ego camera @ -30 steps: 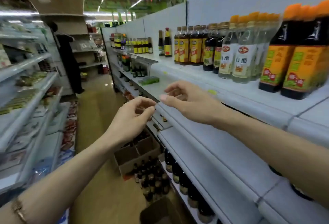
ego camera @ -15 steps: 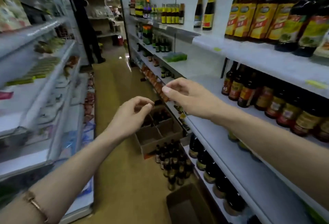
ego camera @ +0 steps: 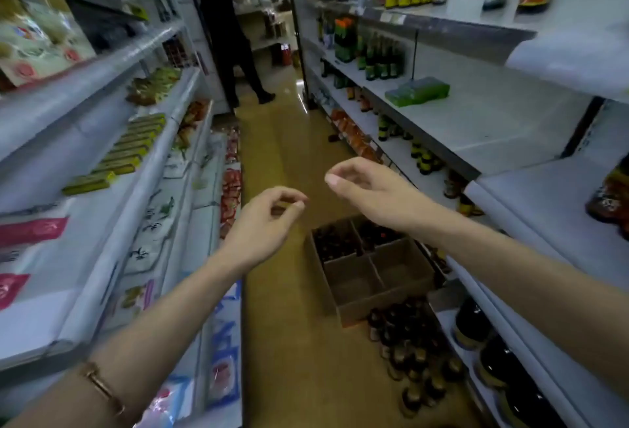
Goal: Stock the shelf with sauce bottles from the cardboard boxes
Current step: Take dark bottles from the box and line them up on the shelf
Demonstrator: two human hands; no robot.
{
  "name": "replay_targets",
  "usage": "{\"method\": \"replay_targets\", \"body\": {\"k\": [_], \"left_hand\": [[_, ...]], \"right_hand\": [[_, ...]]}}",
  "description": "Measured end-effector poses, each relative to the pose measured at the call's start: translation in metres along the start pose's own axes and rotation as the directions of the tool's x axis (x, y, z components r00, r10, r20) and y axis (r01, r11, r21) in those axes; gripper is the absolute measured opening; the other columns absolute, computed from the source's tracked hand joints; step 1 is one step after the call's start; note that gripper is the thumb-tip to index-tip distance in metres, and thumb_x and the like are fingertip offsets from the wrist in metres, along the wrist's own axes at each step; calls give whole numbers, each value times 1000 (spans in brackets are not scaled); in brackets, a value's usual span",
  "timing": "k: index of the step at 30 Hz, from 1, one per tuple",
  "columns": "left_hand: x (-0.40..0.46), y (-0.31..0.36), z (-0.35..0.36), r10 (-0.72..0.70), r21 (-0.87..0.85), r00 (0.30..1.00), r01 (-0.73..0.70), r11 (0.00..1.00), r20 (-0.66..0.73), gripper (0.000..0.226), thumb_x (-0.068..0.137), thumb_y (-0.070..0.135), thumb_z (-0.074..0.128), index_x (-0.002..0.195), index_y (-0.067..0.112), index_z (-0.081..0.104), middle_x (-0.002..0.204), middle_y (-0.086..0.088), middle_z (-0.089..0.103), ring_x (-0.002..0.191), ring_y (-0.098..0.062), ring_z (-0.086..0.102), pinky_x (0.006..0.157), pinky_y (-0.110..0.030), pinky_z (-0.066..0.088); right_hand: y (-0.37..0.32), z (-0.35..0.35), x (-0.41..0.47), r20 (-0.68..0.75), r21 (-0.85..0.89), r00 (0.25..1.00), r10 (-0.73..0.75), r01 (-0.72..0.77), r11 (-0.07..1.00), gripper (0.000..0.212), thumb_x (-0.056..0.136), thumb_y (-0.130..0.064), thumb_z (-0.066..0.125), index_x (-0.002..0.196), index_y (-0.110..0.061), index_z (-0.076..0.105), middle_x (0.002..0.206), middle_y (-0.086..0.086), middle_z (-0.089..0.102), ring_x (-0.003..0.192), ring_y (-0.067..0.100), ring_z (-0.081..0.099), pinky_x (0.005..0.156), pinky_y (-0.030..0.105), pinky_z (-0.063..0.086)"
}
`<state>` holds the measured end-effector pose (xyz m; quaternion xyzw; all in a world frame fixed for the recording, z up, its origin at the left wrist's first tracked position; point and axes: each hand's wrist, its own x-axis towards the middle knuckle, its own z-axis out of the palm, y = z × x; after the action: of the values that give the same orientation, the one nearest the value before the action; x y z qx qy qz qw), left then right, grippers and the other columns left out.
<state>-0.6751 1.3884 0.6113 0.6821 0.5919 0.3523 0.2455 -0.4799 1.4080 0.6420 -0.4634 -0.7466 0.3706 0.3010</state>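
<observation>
My left hand (ego camera: 269, 223) and my right hand (ego camera: 367, 186) hover side by side over the aisle, fingers loosely curled, holding nothing. Below them on the floor stands an open cardboard box (ego camera: 384, 308) with dividers. Dark sauce bottles (ego camera: 343, 240) fill its two far compartments, while the two near ones hold nothing. A cluster of loose dark bottles (ego camera: 412, 352) stands on the floor just in front of the box. The white shelf unit (ego camera: 531, 196) runs along my right, with large dark bottles (ego camera: 473, 325) on its lowest level.
Packaged goods fill the shelves on my left (ego camera: 112, 141). A person in black (ego camera: 235, 36) stands at the far end of the yellow-floored aisle. A green pack (ego camera: 418, 90) lies on the right middle shelf, with more bottles on the upper shelves.
My view has swung left and down, from the right shelf edge toward the aisle floor. Both hands have moved away from the shelf edge and now hang over the aisle.
</observation>
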Motion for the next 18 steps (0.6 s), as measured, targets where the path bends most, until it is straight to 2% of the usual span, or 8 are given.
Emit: {"method": "replay_targets", "body": {"k": [5,8,10,15,18], "left_hand": [[67,-32,-5,1,22,1000,-1,1000,19,14,95,25,57,91,39,59,99,19,60,90,3,57,73,-7,40],[113,-59,-3,25,15,998,-26,1000,58,11,95,24,58,93,35,61,103,12,63,93,0,58,76,-6,42],[148,-78,2,47,26,993,-50,998,105,9,95,25,57,95,34,61,105,10,63,94,-1,58,75,-6,42],[248,-125,18,120,-30,967,-116,993,226,9,95,27,56,100,27,64,105,8,63,96,-8,59,80,-19,46],[301,-151,30,136,-3,917,-146,989,375,13,97,26,54,105,22,64,103,9,63,93,-3,58,72,-6,42]], "right_hand": [[19,-5,77,7,7,1000,8,-8,1000,39,94,-52,50,124,-27,56,113,-18,58,104,-5,54,78,11,43],[39,-5,118,-26,25,997,69,-69,997,35,93,-51,52,121,-29,56,109,-20,57,99,-8,53,73,11,41],[56,-4,144,-50,18,991,122,-121,992,35,93,-51,53,120,-29,55,109,-19,57,101,-6,54,76,12,42],[93,1,212,-157,25,952,265,-264,964,34,93,-50,54,119,-27,56,106,-15,58,101,1,57,87,25,50],[106,6,249,-213,49,912,350,-348,936,37,93,-51,53,120,-26,55,106,-12,59,100,6,59,90,30,51]]}}
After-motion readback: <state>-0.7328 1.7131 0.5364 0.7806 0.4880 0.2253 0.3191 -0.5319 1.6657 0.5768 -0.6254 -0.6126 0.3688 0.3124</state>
